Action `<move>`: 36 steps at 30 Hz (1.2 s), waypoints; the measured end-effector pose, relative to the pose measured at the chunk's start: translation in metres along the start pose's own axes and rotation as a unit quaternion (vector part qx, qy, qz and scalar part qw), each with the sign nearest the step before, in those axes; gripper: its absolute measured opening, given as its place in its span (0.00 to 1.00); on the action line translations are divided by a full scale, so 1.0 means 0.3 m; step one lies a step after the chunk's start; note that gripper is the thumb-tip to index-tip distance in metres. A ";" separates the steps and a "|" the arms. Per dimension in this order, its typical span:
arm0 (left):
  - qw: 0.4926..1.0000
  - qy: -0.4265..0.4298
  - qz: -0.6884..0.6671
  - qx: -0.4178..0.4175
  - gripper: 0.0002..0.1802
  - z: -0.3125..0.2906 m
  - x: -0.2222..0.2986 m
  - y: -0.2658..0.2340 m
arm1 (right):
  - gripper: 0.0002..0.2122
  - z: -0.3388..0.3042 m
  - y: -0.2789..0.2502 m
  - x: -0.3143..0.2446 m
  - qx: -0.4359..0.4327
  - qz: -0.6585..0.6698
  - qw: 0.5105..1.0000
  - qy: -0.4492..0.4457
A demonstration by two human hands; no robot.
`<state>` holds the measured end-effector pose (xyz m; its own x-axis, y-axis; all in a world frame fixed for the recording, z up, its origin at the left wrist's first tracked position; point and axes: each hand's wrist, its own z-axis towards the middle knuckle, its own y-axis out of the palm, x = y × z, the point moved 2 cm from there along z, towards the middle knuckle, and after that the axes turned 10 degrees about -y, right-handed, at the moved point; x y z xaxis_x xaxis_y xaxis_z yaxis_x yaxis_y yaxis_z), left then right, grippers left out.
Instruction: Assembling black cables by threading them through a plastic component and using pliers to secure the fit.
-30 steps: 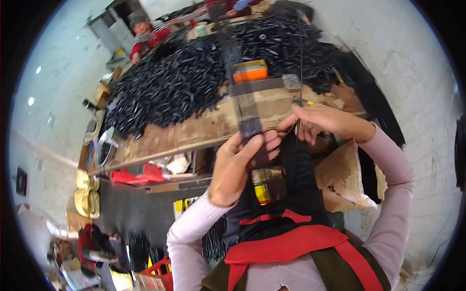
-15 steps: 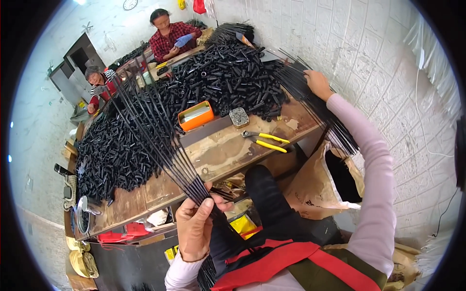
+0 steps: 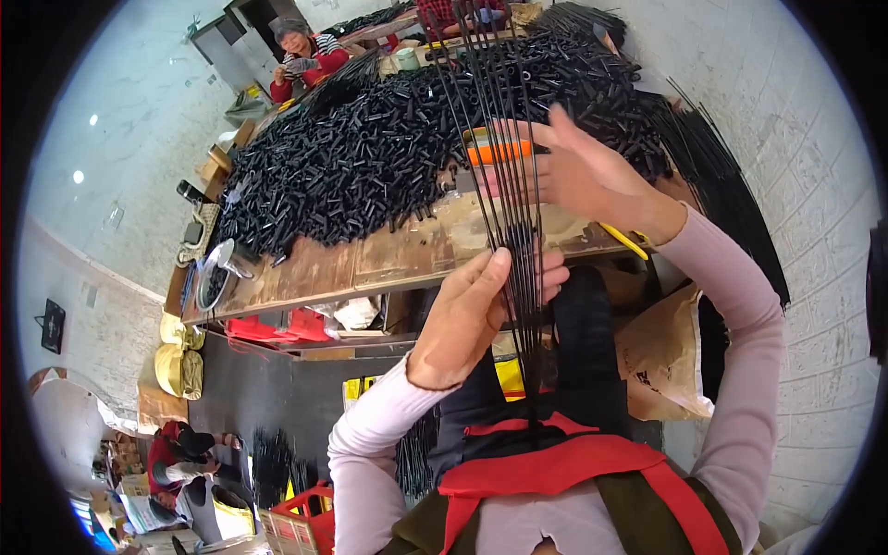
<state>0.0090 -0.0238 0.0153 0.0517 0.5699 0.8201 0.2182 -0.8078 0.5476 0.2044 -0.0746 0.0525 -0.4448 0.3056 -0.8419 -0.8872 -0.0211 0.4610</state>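
My left hand (image 3: 476,310) is closed around a bundle of thin black rods (image 3: 504,139) that stands upright in front of me, reaching up past the workbench. My right hand (image 3: 587,171) is raised behind the rods with its fingers spread, touching them higher up. The rods' lower ends run down toward my red apron strap (image 3: 564,462). Behind the rods an orange box (image 3: 499,151) lies on the wooden workbench (image 3: 370,264), beside a big heap of short black tubes (image 3: 370,153).
A yellow-handled tool (image 3: 624,240) lies at the bench edge under my right wrist. A brown paper sack (image 3: 666,356) stands at my right, with more black rods (image 3: 731,194) leaning on the white brick wall. A person in red (image 3: 301,55) sits at the far end.
My right hand came back from the rods by the wall to the bundle. The bundle swung from a leftward slant to upright, and my left hand rose with it.
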 end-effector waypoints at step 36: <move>0.959 -0.052 -0.174 -0.219 0.32 0.136 -0.030 -0.244 | 0.12 -0.075 0.177 0.086 0.044 -0.359 0.932 0.002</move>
<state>0.0324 0.0364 -0.0390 0.1510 0.8095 0.5674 -0.1889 -0.5398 0.8203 0.1432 -0.0893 0.0489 0.2588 0.2080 -0.9433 -0.9429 0.2664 -0.2000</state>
